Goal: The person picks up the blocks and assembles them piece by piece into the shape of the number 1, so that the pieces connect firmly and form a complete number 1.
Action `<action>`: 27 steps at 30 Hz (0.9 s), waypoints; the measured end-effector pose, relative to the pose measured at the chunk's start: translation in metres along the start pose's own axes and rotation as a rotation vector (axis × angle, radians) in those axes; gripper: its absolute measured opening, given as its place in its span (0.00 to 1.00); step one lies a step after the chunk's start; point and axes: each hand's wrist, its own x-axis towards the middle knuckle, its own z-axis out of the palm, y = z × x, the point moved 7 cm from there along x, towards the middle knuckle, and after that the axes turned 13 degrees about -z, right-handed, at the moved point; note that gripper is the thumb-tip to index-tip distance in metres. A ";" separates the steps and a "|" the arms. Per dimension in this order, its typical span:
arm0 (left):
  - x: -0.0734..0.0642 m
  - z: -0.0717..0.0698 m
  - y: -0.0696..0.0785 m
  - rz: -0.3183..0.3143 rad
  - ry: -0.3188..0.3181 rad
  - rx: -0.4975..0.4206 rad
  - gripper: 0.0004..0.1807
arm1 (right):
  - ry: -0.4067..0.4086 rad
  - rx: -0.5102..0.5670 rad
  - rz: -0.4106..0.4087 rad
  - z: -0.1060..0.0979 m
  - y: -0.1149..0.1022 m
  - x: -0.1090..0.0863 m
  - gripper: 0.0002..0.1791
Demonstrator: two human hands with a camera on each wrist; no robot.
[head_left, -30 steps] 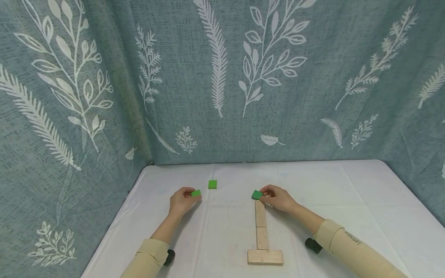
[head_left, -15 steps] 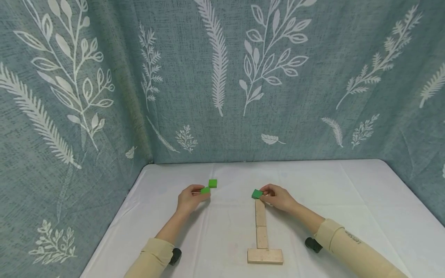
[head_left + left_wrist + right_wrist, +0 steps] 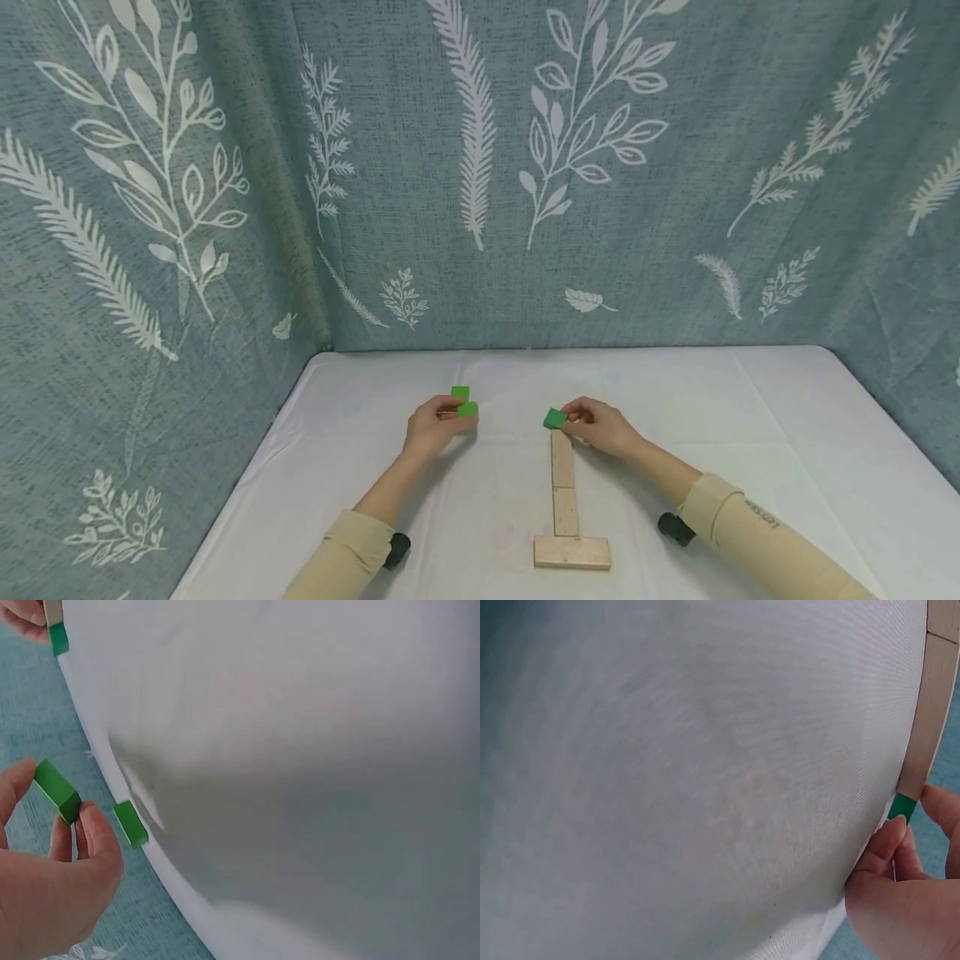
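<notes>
My left hand (image 3: 435,427) pinches a light green block (image 3: 467,410) between thumb and fingers; the left wrist view shows this block (image 3: 57,790) raised off the table. A second light green block (image 3: 460,392) lies on the cloth just beyond it. My right hand (image 3: 602,426) pinches a darker green block (image 3: 555,418) at the far end of a row of wooden blocks (image 3: 562,458). In the right wrist view that green block (image 3: 902,808) meets the end of the wooden row (image 3: 930,712).
A wooden block (image 3: 572,552) lies crosswise at the row's near end, forming an upside-down T. White cloth covers the table (image 3: 712,400). A patterned blue-green curtain (image 3: 510,208) hangs behind and at the sides.
My left hand has moved right with its light green block, which now stands in front of the one on the table. The right hand keeps its place on the darker green block.
</notes>
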 end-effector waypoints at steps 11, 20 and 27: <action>-0.002 0.023 0.007 0.021 -0.038 -0.008 0.22 | 0.002 -0.002 0.000 0.000 0.002 -0.001 0.16; -0.003 0.039 0.012 0.041 -0.068 0.038 0.21 | 0.003 -0.012 0.015 0.001 0.006 0.002 0.15; -0.004 0.052 0.015 0.069 -0.083 0.069 0.21 | 0.001 -0.009 0.009 0.001 0.006 0.003 0.16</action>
